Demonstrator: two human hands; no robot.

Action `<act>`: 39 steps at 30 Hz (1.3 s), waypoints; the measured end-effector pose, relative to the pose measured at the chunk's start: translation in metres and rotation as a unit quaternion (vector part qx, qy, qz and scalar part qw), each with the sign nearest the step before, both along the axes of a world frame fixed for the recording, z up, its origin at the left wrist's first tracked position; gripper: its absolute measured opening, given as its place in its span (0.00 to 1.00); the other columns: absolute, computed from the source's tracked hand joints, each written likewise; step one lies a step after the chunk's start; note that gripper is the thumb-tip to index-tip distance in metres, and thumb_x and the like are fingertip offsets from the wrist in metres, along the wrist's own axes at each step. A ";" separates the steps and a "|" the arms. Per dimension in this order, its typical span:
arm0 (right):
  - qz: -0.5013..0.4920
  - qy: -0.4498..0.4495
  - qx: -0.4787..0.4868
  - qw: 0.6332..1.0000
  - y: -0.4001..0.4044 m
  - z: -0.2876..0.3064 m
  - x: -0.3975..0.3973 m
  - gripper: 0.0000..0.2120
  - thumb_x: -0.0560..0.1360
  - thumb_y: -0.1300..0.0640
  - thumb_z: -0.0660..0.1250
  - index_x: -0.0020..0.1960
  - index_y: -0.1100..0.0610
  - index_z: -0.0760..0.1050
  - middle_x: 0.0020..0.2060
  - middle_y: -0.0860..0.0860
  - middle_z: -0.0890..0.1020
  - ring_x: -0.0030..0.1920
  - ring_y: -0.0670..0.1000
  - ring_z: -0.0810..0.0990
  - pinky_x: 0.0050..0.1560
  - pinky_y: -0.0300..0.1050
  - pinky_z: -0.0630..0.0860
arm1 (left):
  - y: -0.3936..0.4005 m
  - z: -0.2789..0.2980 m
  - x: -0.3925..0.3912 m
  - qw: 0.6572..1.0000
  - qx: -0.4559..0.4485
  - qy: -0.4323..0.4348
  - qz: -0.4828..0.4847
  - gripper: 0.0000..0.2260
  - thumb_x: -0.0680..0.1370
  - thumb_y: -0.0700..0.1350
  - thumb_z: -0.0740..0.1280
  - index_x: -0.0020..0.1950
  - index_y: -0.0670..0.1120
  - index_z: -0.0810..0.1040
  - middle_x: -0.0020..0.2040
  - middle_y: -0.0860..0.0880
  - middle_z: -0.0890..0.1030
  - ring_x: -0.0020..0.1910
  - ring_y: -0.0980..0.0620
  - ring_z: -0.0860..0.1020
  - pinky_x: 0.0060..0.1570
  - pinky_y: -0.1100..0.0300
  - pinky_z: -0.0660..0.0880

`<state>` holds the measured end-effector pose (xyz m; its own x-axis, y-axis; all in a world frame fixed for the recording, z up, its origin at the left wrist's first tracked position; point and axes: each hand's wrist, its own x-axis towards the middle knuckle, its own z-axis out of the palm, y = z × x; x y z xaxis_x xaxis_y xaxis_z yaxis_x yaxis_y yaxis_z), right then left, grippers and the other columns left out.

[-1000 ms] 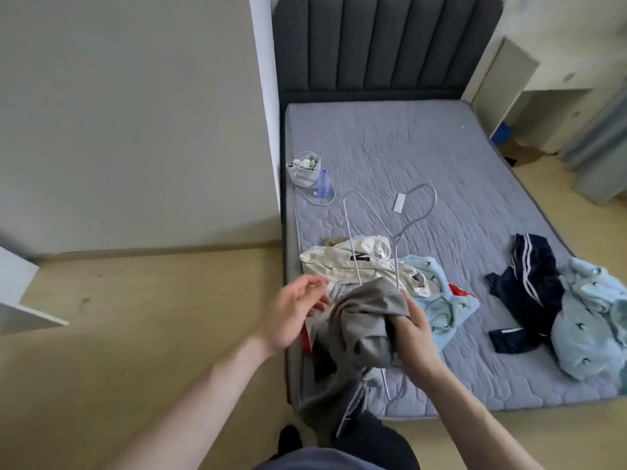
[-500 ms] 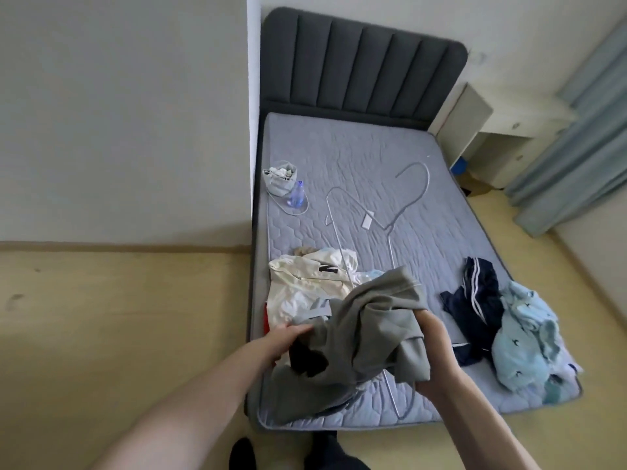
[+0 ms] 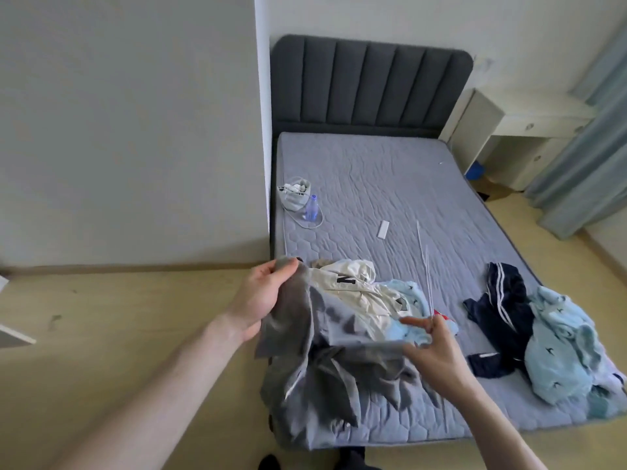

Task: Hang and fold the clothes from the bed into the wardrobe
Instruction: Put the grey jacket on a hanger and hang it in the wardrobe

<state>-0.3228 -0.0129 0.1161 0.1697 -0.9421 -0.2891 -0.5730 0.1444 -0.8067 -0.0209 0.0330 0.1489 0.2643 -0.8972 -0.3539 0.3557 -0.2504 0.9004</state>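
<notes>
Gripping one end of the grey garment at the near left corner of the bed, the left hand has its fingers curled round a bunched fold of the cloth and lifts it above the mattress edge. The rest of the garment hangs and spreads across the near end of the bed, part of it trailing over the foot. The right hand pinches the garment's other edge, and against its fingers stands the thin wire hanger, seen edge-on and rising upright; whether the fingers also clasp the wire I cannot tell. Just behind the grey cloth lie a cream garment and a pale blue one, touching each other. Well apart to the right sit a navy striped garment and a light blue patterned heap. Further up the mattress rest a small bottle, a grey pouch and a white tag.
</notes>
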 end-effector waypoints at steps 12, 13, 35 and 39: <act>0.105 -0.228 -0.126 0.960 0.026 0.065 0.123 0.26 0.64 0.59 0.80 0.43 0.52 0.61 0.31 0.39 0.69 0.29 0.41 0.66 0.29 0.37 0.65 | 0.031 0.080 -0.022 0.991 -0.065 0.029 -0.113 0.12 0.86 0.44 0.60 0.61 0.43 0.82 0.56 0.42 0.85 0.52 0.47 0.85 0.48 0.54 0.83; 0.097 -0.230 -0.138 0.958 0.023 0.065 0.125 0.25 0.66 0.59 0.78 0.41 0.52 0.60 0.30 0.40 0.66 0.30 0.43 0.63 0.29 0.39 0.63 | 0.031 0.079 -0.020 0.989 -0.071 0.023 -0.126 0.12 0.86 0.43 0.60 0.62 0.44 0.82 0.58 0.42 0.85 0.53 0.47 0.85 0.48 0.54 0.83; 0.239 -0.246 0.019 0.939 -0.001 0.072 0.096 0.18 0.70 0.76 0.56 0.38 0.54 0.57 0.34 0.51 0.58 0.34 0.48 0.57 0.33 0.44 0.54 | 0.035 -0.048 -0.010 0.887 -0.058 -0.343 -0.304 0.11 0.78 0.43 0.66 0.50 0.61 0.77 0.46 0.63 0.78 0.48 0.68 0.75 0.52 0.64 0.72; 0.230 -0.209 0.006 0.950 -0.007 0.071 0.078 0.22 0.75 0.82 0.52 0.38 0.55 0.59 0.33 0.50 0.61 0.33 0.47 0.59 0.31 0.38 0.58 | 0.028 -0.051 -0.003 0.819 -0.070 -0.425 -0.380 0.11 0.74 0.42 0.72 0.48 0.58 0.77 0.45 0.62 0.78 0.46 0.63 0.75 0.47 0.68 0.70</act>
